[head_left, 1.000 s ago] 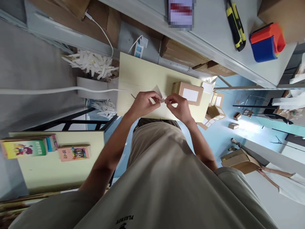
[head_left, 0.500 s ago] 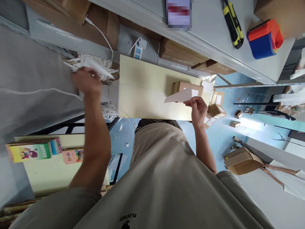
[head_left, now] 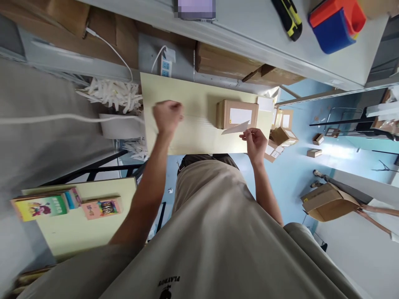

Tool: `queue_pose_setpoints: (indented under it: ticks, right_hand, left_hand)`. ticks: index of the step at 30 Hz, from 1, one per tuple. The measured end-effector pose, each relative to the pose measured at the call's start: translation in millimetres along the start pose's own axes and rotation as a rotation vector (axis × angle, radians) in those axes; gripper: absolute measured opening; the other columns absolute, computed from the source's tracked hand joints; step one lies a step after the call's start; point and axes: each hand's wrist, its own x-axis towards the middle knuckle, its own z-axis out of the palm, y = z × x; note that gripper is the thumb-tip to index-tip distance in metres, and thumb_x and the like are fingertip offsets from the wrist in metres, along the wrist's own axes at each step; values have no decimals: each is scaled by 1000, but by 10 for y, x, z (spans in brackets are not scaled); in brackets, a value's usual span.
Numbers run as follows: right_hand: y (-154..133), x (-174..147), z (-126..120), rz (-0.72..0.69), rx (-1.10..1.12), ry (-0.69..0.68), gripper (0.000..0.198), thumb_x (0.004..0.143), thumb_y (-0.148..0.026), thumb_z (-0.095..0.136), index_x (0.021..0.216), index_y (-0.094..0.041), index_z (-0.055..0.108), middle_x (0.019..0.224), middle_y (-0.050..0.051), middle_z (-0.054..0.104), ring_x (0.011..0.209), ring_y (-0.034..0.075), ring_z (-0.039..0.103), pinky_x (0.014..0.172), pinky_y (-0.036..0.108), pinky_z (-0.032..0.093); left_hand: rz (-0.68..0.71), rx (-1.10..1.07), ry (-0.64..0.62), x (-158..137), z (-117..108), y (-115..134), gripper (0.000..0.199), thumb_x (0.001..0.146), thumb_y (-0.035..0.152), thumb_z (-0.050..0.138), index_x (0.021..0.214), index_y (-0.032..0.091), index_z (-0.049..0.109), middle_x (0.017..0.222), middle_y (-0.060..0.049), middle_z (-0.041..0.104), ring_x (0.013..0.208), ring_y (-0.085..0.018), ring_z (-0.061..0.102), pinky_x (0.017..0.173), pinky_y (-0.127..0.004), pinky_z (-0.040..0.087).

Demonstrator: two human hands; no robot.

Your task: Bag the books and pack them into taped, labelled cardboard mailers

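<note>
My right hand (head_left: 256, 143) pinches a white paper label (head_left: 236, 128) by its right end, just in front of a small cardboard box (head_left: 238, 113). The box rests on the cream table (head_left: 183, 141) and has a white label on its near face. Over the left part of the table hovers my left hand (head_left: 168, 116), slightly blurred, its fingers curled closed and nothing visible in them. To its left, a white bin (head_left: 120, 126) is heaped with crumpled white paper strips (head_left: 109, 93).
A utility knife (head_left: 289, 20) and a red-and-blue tape dispenser (head_left: 336, 25) lie on the grey shelf (head_left: 249, 37). A power strip (head_left: 166, 66) is behind the table. Several boxes (head_left: 282, 139) stand right. Another person holds an open carton (head_left: 330, 202). Books (head_left: 40, 206) lie lower left.
My left hand has moved right, from the paper-filled bin to above the table; the white paper that was by it is gone from the hand. My right hand still holds the label, slightly lower.
</note>
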Motion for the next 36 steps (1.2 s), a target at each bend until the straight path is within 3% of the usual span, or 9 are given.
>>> queue_pose_setpoints:
  ticks: [2,5,8,12,17,22,24,28,36]
  right_hand:
    - [61,15,-46,-37,-43,-13,49,104,-74,72,99,-26,70,90,4,80,89,23,84,82,38,71]
    - [147,67,-109,-141,-88,-38,40,107,-67,69,101,-28,70,99,5,81,93,23,80,83,39,72]
    - [220,131,-174,-277,-114,-95,27,110,-54,68,102,-29,73,107,5,81,98,23,78,86,41,73]
    - [307,203,-280,-318,-146,-230,17,112,-42,66,109,-29,78,121,9,82,109,27,80,99,48,72]
    - [525,325,-501,-325,-68,-388,21,114,-47,68,119,-31,81,138,11,81,132,31,76,116,53,67]
    - [980,657,-794,-118,16,-157,44,108,-69,72,125,-29,77,133,12,80,116,27,78,91,43,70]
    - [1146,803,-840,-1,80,-189,54,101,-77,77,121,-27,77,126,12,82,107,25,78,86,40,69]
    - [1319,938,-796,122,194,-330,61,97,-85,74,101,-24,77,99,7,82,92,23,78,85,38,68]
    - [1457,1003,-624,53,35,-313,60,103,-85,63,96,-26,73,93,7,82,89,25,78,87,41,65]
  left_hand:
    - [-55,-158,-99,-382,521,185,41,93,60,80,89,20,74,82,-6,82,64,-17,76,58,-27,60]
    - [-85,-351,-294,-868,1078,444,52,89,67,91,88,19,71,89,-11,87,71,-19,81,64,-28,66]
    - [-102,-469,-364,-1146,1413,626,58,85,68,97,96,21,66,105,-13,89,91,-23,87,78,-32,72]
    - [-110,-433,-274,-1251,1712,714,58,85,65,98,102,22,63,112,-11,86,103,-24,86,84,-33,72]
    - [-155,-310,-102,-1222,1897,644,52,96,72,83,103,24,65,99,-3,80,94,-22,85,75,-31,73]
    - [-123,-266,-80,-1212,1871,527,59,97,80,76,115,25,67,93,-1,75,92,-21,85,72,-28,73]
    - [-112,-246,-85,-1225,1881,479,63,97,84,74,118,26,68,93,-1,75,93,-21,85,73,-28,73]
    - [-107,-243,-25,-1245,1963,352,62,97,85,73,115,26,70,91,0,73,89,-20,85,71,-27,73]
    - [64,77,196,-955,2100,-17,32,106,55,75,101,24,75,102,-3,81,83,-17,76,72,-26,67]
